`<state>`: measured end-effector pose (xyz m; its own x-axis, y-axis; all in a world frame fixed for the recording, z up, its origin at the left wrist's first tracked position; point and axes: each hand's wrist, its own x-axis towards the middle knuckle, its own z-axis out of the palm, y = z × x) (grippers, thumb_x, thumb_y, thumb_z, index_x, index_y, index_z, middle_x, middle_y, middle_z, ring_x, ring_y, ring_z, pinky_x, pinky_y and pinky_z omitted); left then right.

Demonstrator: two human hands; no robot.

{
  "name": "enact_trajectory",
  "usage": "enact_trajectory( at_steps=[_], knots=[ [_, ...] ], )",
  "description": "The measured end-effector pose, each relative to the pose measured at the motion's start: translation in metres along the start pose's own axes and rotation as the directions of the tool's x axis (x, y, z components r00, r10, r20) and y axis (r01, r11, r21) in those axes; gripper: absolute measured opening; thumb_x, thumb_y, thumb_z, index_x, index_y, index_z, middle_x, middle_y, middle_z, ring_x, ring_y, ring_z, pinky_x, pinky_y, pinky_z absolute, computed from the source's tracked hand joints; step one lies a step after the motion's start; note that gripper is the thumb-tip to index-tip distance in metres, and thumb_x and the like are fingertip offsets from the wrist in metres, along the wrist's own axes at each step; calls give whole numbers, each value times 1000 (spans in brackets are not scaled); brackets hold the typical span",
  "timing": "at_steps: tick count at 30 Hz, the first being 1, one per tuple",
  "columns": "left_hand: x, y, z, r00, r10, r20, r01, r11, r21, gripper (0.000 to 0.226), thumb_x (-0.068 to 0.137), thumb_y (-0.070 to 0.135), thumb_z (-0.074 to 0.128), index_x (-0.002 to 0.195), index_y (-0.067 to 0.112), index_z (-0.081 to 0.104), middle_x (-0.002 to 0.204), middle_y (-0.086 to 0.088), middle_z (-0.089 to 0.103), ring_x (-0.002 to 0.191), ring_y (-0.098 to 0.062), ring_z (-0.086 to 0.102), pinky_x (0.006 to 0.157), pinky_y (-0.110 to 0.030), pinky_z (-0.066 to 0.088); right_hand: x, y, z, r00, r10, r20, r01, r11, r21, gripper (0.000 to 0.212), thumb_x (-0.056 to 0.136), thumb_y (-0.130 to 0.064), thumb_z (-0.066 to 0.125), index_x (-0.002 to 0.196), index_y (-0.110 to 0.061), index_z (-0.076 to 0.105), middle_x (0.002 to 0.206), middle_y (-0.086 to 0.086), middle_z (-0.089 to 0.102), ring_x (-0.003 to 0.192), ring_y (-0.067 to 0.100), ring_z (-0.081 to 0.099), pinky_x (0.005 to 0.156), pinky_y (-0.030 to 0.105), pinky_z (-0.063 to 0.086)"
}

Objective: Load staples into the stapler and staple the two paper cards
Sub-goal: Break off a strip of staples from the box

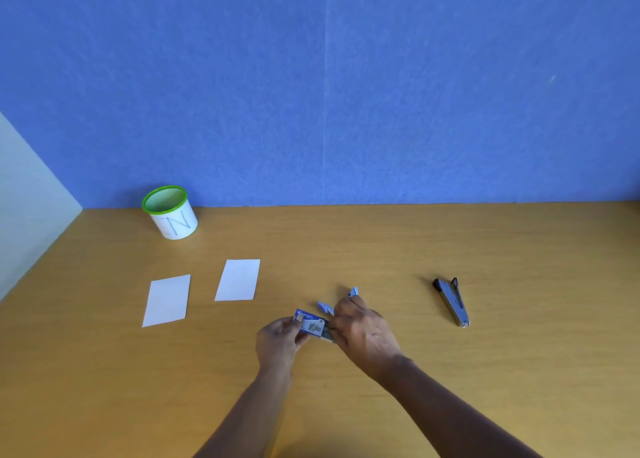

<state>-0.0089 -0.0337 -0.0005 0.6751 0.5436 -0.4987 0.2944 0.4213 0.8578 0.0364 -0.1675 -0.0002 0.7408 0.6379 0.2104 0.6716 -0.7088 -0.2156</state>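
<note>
**Two hands working a staple box over a wooden desk**

L hand [280, 340] is gripping a small blue staple box [310, 323], thumb on top, over the desk [346, 243] near the middle of its front edge. The box brand is reading approx. "Kangaro"; the smaller print is too tiny to read. R hand [363, 329] is pinching the box's right end, where a grey inner part is sticking out. Blue bits [325, 307] are showing just behind R hand; can't tell what they are. A grey-and-black stapler [452, 301] is lying toward the right edge, well apart from both hands. Two white paper cards, left card [167, 300] and right card [238, 280], are lying flat left of centre, not touching. A white cup [173, 215] w/ green mesh rim, marked "N", is standing near the back-left corner.
</note>
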Motion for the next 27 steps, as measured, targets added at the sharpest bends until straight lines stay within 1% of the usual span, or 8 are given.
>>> enact_trajectory(
  at_steps=[3,8,12,15,16,18,24,27],
  knots=[
    [0,0,0,1000,-1,7,1,1000,8,14,87,-1,59,74,-1,60,77,-18,62,73,-25,62,53,-17,57,-1,-1,-2,999,22,29,-22,1000,-5,17,58,-30,82,55,-27,66,68,-12,57,66,4,56,41,13,44],
    [-3,2,2,1000,20,14,-21,1000,20,17,86,-2,60,70,0,60,73,-16,62,69,-23,61,51,-16,56,1,-6,-6,997,68,46,-63,993,-96,27,45,-35,87,44,-27,61,52,-13,52,57,2,56,35,11,37],
    [-5,1,3,999,19,37,-19,1000,12,15,87,-1,59,72,-1,61,75,-16,63,70,-23,62,52,-16,56,5,-11,-7,987,155,33,-153,986,-58,29,37,-36,87,40,-26,59,48,-13,51,57,0,56,34,10,34],
    [-5,1,3,1000,13,25,-13,1000,3,15,87,-1,60,72,1,61,76,-15,64,72,-22,62,54,-16,57,2,-8,-9,976,216,17,-216,976,39,8,71,-28,70,71,-20,72,77,-5,63,89,7,58,56,16,43],
    [-6,0,3,1000,11,22,-11,1000,-1,14,87,-1,60,72,0,61,76,-16,64,72,-22,62,54,-17,57,2,-7,-9,975,218,49,-221,974,59,16,82,-25,59,84,-15,72,90,-2,63,99,9,53,64,20,44],
    [-6,1,3,1000,4,16,-4,1000,0,13,87,0,60,74,0,61,78,-16,64,72,-22,63,54,-17,57,1,-5,-8,965,246,86,-257,956,144,21,86,-22,52,91,-11,69,97,1,62,101,11,50,70,23,43],
    [-3,3,0,999,-20,-38,19,1000,-24,11,87,0,60,77,-1,59,77,-17,61,70,-20,61,54,-20,57,3,-3,-8,873,445,199,-480,712,513,9,79,-11,60,71,-11,65,71,6,66,64,17,57,56,17,41],
    [-2,2,-2,998,-40,-53,37,998,-54,10,88,0,60,78,-2,58,78,-18,61,70,-22,61,50,-15,56,3,-1,-12,819,522,237,-536,550,640,27,78,-5,61,58,-20,51,56,-5,57,49,5,50,53,17,40]
  ],
)
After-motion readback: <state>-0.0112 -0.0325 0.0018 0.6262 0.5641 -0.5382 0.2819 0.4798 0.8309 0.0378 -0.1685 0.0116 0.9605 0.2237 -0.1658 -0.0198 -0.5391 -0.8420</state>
